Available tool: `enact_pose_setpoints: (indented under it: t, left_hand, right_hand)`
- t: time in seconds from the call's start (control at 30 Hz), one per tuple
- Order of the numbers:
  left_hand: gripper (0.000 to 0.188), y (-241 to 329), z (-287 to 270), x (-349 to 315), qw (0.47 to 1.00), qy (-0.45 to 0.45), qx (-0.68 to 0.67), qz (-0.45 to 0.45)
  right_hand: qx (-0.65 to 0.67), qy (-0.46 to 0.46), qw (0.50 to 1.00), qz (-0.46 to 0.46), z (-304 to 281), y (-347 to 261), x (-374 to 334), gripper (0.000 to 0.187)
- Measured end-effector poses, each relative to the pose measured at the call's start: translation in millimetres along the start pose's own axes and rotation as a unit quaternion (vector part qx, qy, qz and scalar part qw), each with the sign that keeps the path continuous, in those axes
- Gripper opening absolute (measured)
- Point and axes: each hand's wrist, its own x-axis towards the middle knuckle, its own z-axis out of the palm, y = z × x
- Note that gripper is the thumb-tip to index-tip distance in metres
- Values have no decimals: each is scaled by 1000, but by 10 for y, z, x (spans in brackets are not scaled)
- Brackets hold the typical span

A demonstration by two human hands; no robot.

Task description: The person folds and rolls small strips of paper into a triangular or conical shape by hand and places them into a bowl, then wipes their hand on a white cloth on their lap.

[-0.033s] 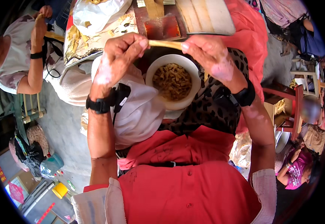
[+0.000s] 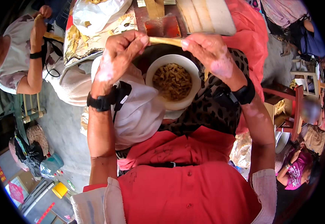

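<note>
Holding a slim, pale-yellow strip [image 2: 165,41] nearly level at the upper centre of the frame, thumb and fingers of the left hand [image 2: 127,50] clamped on one end, those of the right hand [image 2: 207,50] on the other. Visible just below, a round white bowl [image 2: 150,72] of short brown pieces [image 2: 173,81]; farther out, a translucent white plastic bag [image 2: 98,15] at upper left and a bright-red sheet [image 2: 250,43] at upper right.

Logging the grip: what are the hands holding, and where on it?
A yellow strip, pinched on the left by the left hand, on the right by the right hand; its ends are hidden.
</note>
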Motion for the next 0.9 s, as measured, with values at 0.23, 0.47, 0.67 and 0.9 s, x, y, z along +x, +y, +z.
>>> enact_pose_setpoints:
  t: [0.23,0.47,0.67,0.9]
  left_hand:
    - [22,-106,33,264,999,29,-34,-14]
    - [25,-278,144,416,997,78,-23,-4]
    - [29,-541,30,313,991,121,57,-22]
    - [27,-78,282,-95,992,45,115,28]
  right_hand:
    - [40,42,998,-21,0,363,237,19]
    - [62,33,996,48,30,507,233,20]
    - [-70,45,996,41,49,551,-33,17]
    - [43,-2,985,167,60,116,-307,21]
